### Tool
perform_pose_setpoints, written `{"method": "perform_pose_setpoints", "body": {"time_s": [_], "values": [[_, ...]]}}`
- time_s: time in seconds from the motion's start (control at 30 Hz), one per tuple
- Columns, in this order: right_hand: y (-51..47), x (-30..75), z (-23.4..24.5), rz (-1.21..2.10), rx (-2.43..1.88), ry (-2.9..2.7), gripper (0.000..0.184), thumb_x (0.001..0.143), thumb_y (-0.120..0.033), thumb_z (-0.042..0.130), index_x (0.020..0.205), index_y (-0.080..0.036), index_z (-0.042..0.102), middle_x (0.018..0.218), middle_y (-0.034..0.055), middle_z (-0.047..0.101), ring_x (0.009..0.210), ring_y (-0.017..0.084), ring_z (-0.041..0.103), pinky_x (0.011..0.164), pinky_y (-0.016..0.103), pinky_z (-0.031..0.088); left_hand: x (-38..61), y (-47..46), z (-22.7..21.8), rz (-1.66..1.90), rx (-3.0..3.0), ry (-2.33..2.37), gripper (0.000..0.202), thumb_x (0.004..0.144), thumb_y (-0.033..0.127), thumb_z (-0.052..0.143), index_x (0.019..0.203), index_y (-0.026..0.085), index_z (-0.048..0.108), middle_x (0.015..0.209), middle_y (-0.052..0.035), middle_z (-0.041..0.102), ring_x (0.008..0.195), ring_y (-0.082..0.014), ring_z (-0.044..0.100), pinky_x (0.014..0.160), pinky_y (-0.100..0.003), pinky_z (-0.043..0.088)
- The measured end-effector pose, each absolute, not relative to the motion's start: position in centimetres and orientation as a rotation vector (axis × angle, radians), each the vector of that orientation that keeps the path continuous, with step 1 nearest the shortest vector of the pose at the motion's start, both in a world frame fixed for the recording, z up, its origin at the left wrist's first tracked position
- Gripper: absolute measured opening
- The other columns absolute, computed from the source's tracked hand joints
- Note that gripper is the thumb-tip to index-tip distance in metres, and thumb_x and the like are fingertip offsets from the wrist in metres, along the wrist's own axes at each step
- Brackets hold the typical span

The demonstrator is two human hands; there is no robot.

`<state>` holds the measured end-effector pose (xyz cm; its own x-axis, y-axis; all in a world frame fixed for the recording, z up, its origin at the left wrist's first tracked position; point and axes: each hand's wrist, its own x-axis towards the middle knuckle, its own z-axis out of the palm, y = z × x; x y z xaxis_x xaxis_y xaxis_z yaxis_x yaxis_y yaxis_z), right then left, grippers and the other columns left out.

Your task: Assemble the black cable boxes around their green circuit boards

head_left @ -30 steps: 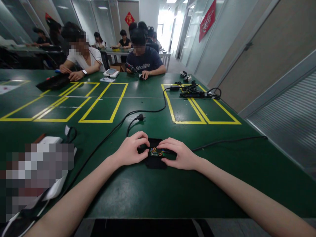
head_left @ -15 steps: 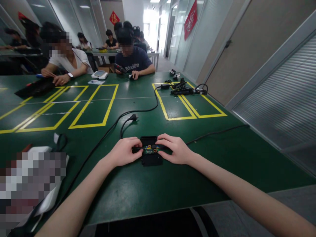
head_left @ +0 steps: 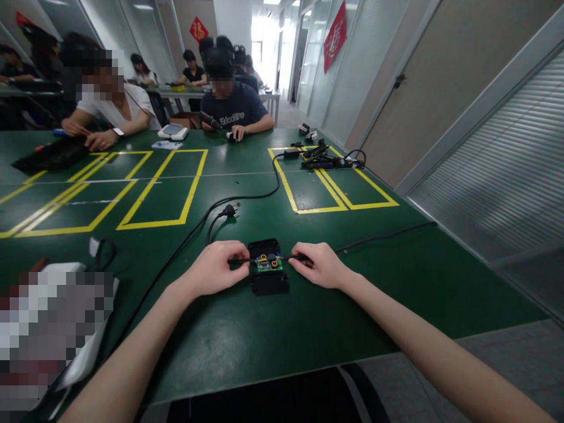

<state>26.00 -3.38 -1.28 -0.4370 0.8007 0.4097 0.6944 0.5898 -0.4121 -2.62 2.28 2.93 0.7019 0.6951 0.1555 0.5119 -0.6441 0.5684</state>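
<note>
A small black casing point(head_left: 268, 283) lies open on the green table point(head_left: 273, 341), with a green circuit board point(head_left: 268, 264) and orange rings inside it. My left hand point(head_left: 218, 268) pinches the black cable on the casing's left side. My right hand point(head_left: 321, 264) pinches the black cable point(head_left: 383, 237) that leaves the casing to the right. Both hands rest on the table, one at each side of the casing.
A black power cord with a plug point(head_left: 228, 210) lies just behind the casing. A white object point(head_left: 61, 329) sits at the left. Yellow tape boxes point(head_left: 158, 188) mark the table. More black cables and adapters point(head_left: 326, 160) lie far right. Other people point(head_left: 231, 108) sit across.
Both hands have slid outward from on top of the casing to the cables at its sides, so the circuit board shows more. The camera view shifted rightward.
</note>
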Motion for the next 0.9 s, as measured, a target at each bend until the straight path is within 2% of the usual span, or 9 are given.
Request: {"method": "perform_pose_setpoints", "body": {"time_s": [0.1, 0.2, 0.43, 0.53, 0.7, 0.9], "values": [[-3.9, 25.7, -1.2, 0.320, -1.125, -2.239, 0.018, 0.099, -0.028, 0.055, 0.082, -0.021, 0.053, 0.061, -0.0051, 0.054, 0.048, 0.010, 0.044, 0.053, 0.024, 0.032, -2.8, 2.2, 3.5, 0.423, 2.264, 0.913, 0.014, 0.079, 0.027, 0.058, 0.072, 0.017, 0.063, 0.061, 0.0039, 0.054, 0.057, -0.0103, 0.046, 0.055, -0.022, 0.033], [-4.4, 25.5, -1.1, 0.317, -1.049, -2.268, 0.016, 0.098, -0.026, 0.056, 0.083, -0.021, 0.054, 0.061, -0.0048, 0.055, 0.048, 0.010, 0.044, 0.053, 0.024, 0.032, -2.9, 2.1, 3.8, 0.290, 2.088, 0.865, 0.013, 0.075, 0.029, 0.059, 0.070, 0.017, 0.060, 0.057, 0.0060, 0.049, 0.054, -0.0091, 0.043, 0.053, -0.021, 0.030], [-4.6, 25.4, -1.2, 0.334, -0.968, -2.334, 0.011, 0.094, -0.024, 0.058, 0.083, -0.021, 0.057, 0.062, -0.0038, 0.059, 0.049, 0.010, 0.050, 0.053, 0.023, 0.032, -2.4, 1.7, 3.4, 0.127, 1.943, 0.800, 0.012, 0.070, 0.028, 0.061, 0.066, 0.019, 0.055, 0.056, 0.0060, 0.052, 0.053, -0.0099, 0.046, 0.052, -0.022, 0.031], [-4.4, 25.4, -1.3, 0.345, -0.986, -2.325, 0.007, 0.094, -0.023, 0.059, 0.089, -0.020, 0.063, 0.066, -0.0029, 0.065, 0.050, 0.010, 0.054, 0.053, 0.023, 0.035, -2.4, 1.8, 3.2, 0.156, 2.000, 0.838, 0.011, 0.070, 0.028, 0.061, 0.068, 0.018, 0.059, 0.057, 0.0055, 0.053, 0.053, -0.0105, 0.047, 0.053, -0.022, 0.032], [-4.1, 25.4, -1.3, 0.380, -1.039, -2.309, 0.010, 0.095, -0.023, 0.059, 0.098, -0.020, 0.068, 0.073, -0.0013, 0.071, 0.048, 0.009, 0.053, 0.052, 0.022, 0.039, -2.4, 2.0, 3.1, 0.190, 2.064, 0.894, 0.012, 0.071, 0.029, 0.062, 0.071, 0.018, 0.063, 0.058, 0.0052, 0.054, 0.055, -0.0113, 0.049, 0.054, -0.023, 0.032], [-3.9, 25.5, -0.9, 0.439, -1.052, -2.333, 0.006, 0.092, -0.021, 0.062, 0.094, -0.020, 0.067, 0.062, -0.0049, 0.061, 0.047, 0.009, 0.051, 0.052, 0.021, 0.037, -2.3, 2.0, 3.1, 0.163, 2.069, 0.910, 0.014, 0.072, 0.031, 0.065, 0.073, 0.017, 0.067, 0.059, 0.0049, 0.056, 0.056, -0.0115, 0.050, 0.055, -0.022, 0.035]]}}
